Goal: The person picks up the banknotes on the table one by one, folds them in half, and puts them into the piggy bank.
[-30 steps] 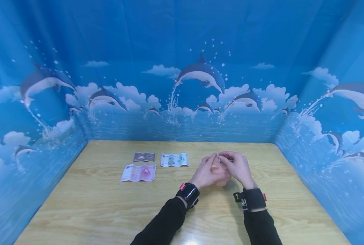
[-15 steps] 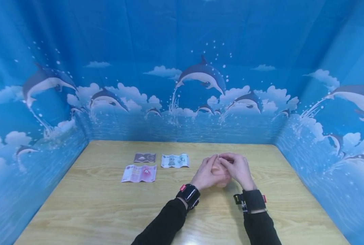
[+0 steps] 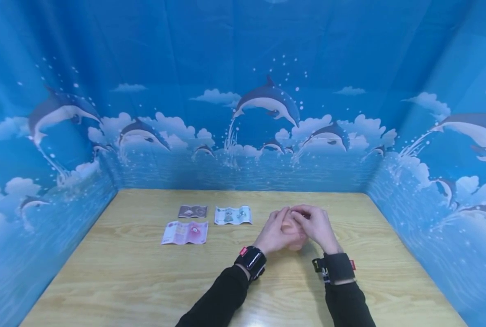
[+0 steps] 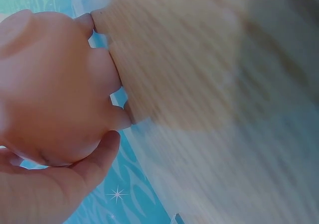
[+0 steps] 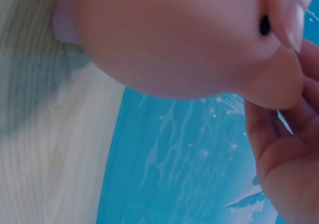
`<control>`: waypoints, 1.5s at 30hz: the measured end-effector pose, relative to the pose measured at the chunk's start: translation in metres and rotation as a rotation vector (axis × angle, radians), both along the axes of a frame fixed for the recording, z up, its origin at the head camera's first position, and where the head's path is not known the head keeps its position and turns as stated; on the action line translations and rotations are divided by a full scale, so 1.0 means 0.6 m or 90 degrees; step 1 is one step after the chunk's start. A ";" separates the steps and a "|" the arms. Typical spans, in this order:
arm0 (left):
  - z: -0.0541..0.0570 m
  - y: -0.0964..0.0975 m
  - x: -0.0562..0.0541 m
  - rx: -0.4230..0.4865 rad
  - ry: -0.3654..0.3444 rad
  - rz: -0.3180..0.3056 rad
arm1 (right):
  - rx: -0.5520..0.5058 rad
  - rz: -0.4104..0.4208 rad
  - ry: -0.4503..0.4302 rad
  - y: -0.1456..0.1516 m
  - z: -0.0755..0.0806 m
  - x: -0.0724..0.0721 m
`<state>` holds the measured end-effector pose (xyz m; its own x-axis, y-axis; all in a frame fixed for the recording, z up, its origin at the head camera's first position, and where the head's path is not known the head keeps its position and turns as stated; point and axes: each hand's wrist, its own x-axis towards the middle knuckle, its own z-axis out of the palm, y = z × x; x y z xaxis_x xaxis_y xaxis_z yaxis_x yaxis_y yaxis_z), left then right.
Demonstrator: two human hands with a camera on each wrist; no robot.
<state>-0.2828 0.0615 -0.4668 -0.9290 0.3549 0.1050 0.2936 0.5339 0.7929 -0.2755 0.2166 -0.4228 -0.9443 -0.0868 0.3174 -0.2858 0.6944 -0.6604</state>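
A pink piggy bank with stubby feet stands between both hands on the right half of the wooden table. My left hand holds its near left side; in the left wrist view the thumb lies against the round body close to the feet. Fingers of my right hand are curled over the top, beside the left fingertips. By the right wrist view, the right hand is at an ear, near a black eye. Whether anything small sits between the right fingertips, I cannot tell.
Three creased banknotes lie left of the hands: a pink one, a brown one behind it and a green one nearer the hands. A blue dolphin curtain encloses the table on the back and both sides.
Both hands stay on the piggy bank, with only slight finger movement by the right hand at its top. The banknotes lie where they were.
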 end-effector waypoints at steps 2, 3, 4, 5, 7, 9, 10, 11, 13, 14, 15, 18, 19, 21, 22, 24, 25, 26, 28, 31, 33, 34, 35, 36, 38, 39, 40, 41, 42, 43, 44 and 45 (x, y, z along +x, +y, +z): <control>0.001 0.000 0.000 0.001 -0.001 0.002 | 0.011 0.016 0.004 0.001 0.002 0.001; 0.001 0.000 0.000 0.001 -0.002 0.003 | 0.017 0.022 0.007 0.002 0.003 0.002; 0.001 0.000 0.000 0.004 -0.004 0.004 | 0.022 0.026 0.008 0.002 0.003 0.002; 0.001 0.000 0.000 0.005 -0.005 0.005 | 0.026 0.030 0.008 0.003 0.003 0.002; 0.000 0.000 0.000 0.008 -0.006 0.005 | 0.033 0.031 0.006 0.003 0.003 0.002; 0.000 -0.001 0.000 0.009 -0.007 0.003 | 0.035 0.028 0.004 0.003 0.001 0.002; -0.001 -0.001 0.001 0.011 -0.007 0.003 | 0.035 0.025 0.003 0.003 0.001 0.002; -0.001 -0.001 0.001 0.010 -0.008 0.003 | 0.034 0.022 0.001 0.002 0.000 0.002; -0.002 -0.001 0.000 0.010 -0.011 0.002 | 0.030 0.015 -0.002 0.001 0.000 0.002; -0.003 -0.001 0.000 0.010 -0.014 0.002 | 0.028 0.011 -0.004 0.001 0.000 0.002; -0.002 -0.001 0.001 0.010 -0.016 0.003 | 0.025 0.008 -0.007 0.000 0.000 0.002; -0.001 -0.001 0.002 0.011 -0.023 0.004 | 0.018 -0.004 -0.015 -0.002 -0.001 0.003; 0.000 -0.001 0.002 0.010 -0.025 0.004 | 0.017 -0.007 -0.016 -0.002 -0.002 0.003; 0.001 -0.002 0.003 0.010 -0.024 0.003 | 0.015 -0.014 -0.014 -0.004 -0.002 0.002; 0.002 -0.002 0.003 0.010 -0.023 0.003 | 0.013 -0.019 -0.013 -0.005 -0.003 0.001; 0.002 -0.002 0.003 0.007 -0.017 0.001 | 0.013 -0.027 -0.008 -0.006 -0.003 0.000; 0.002 -0.002 0.003 0.006 -0.015 0.000 | 0.012 -0.030 -0.005 -0.006 -0.004 0.000; 0.002 -0.002 0.003 0.004 -0.013 -0.001 | 0.012 -0.033 -0.002 -0.006 -0.004 0.000; 0.002 -0.002 0.003 0.003 -0.010 -0.001 | 0.010 -0.036 0.003 -0.007 -0.005 0.000; 0.002 -0.002 0.003 0.000 -0.011 -0.001 | 0.003 -0.039 0.008 -0.008 -0.005 0.000; 0.000 -0.002 0.003 -0.001 -0.011 0.000 | -0.002 -0.042 0.009 -0.008 -0.006 0.000; 0.000 -0.001 0.003 -0.001 -0.012 -0.001 | -0.004 -0.045 0.008 -0.008 -0.006 0.000; 0.000 -0.001 0.003 -0.002 -0.012 -0.001 | -0.005 -0.047 0.007 -0.008 -0.006 0.000; -0.001 -0.001 0.003 -0.003 -0.012 -0.001 | -0.005 -0.048 0.008 -0.008 -0.006 0.001; -0.001 0.000 0.003 -0.004 -0.011 -0.002 | -0.005 -0.050 0.007 -0.007 -0.007 0.001; -0.001 0.000 0.003 -0.004 -0.012 -0.002 | -0.005 -0.050 0.006 -0.007 -0.007 0.001; -0.001 0.000 0.003 -0.003 -0.014 -0.001 | -0.004 -0.048 0.007 -0.007 -0.007 0.001; -0.001 0.000 0.003 -0.002 -0.015 0.000 | -0.002 -0.046 0.009 -0.006 -0.007 0.001; 0.000 0.000 0.003 -0.001 -0.017 0.001 | 0.000 -0.043 0.010 -0.006 -0.006 0.001; 0.000 0.000 0.003 0.001 -0.019 0.001 | 0.001 -0.042 0.009 -0.006 -0.005 0.001; 0.001 0.000 0.003 0.003 -0.020 0.002 | 0.003 -0.040 0.008 -0.006 -0.004 0.001; 0.001 0.000 0.003 0.005 -0.021 0.001 | 0.004 -0.037 0.008 -0.006 -0.002 0.001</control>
